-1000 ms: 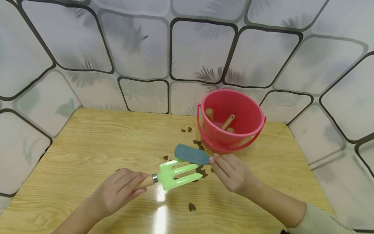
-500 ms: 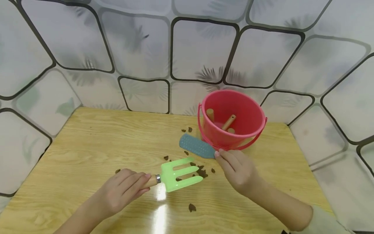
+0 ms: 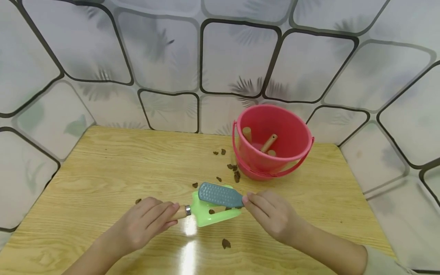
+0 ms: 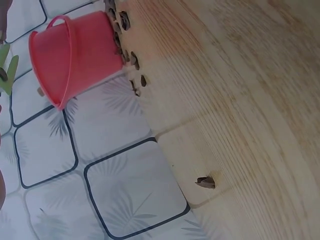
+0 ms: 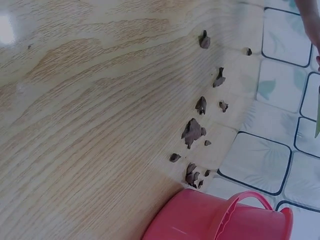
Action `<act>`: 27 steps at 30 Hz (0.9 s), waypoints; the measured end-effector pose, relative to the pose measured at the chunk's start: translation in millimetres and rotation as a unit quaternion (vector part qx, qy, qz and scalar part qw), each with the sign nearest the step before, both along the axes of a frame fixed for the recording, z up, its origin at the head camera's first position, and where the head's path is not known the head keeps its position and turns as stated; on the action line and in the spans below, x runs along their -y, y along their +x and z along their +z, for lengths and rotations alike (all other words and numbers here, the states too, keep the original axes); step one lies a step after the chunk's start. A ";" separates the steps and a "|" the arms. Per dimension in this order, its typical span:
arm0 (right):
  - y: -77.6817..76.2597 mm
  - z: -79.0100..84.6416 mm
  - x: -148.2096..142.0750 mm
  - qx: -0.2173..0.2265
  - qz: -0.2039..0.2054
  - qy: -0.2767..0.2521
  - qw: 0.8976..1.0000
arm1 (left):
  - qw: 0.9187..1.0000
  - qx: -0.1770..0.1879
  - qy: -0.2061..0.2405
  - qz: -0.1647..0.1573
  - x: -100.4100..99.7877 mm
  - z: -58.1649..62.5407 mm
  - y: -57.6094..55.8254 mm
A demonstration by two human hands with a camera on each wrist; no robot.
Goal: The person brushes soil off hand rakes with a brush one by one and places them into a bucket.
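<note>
My left hand [image 3: 148, 221] grips the wooden handle of a light-green hand fork [image 3: 203, 219], its tines pointing right above the table. From the other side my right hand [image 3: 271, 215] pinches the narrow end of a flat blue-grey paddle-shaped tool [image 3: 220, 195] with rows of dots on its face. That paddle lies across the upper tines in the head view and hides much of them. Brown flakes [image 3: 211, 211] show between the tines. In the left wrist view only green tine tips [image 4: 11, 72] appear at the edge.
A pink bucket [image 3: 256, 168] stands at the back right, with several wooden handles [image 3: 269, 143] inside. More brown flakes [image 3: 225, 243] lie scattered on the wooden table [image 3: 137, 164], some right beside the bucket's base. A patterned wall [image 3: 168, 110] borders the table behind.
My right hand first lifted the paddle up and right toward the bucket, then brought it back down and left over the fork's tines. The fork has shifted slightly right.
</note>
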State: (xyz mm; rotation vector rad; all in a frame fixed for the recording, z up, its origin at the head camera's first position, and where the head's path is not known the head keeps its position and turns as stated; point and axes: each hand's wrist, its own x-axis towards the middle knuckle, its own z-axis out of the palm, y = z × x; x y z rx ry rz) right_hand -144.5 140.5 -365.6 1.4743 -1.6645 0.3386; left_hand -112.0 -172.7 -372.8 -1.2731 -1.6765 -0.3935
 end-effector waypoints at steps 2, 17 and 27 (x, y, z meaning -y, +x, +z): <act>-1.6 -1.1 -0.4 0.001 -0.002 0.004 1.000 | 1.000 -0.002 -0.005 0.001 0.0 -0.3 0.4; -30.2 -15.8 -1.3 -0.007 0.003 0.000 1.000 | 1.000 0.021 -0.007 -0.022 0.2 -3.2 7.3; -44.5 -12.0 -10.0 0.006 -0.054 -0.028 0.998 | 0.999 0.021 -0.015 -0.040 -6.8 -4.5 9.4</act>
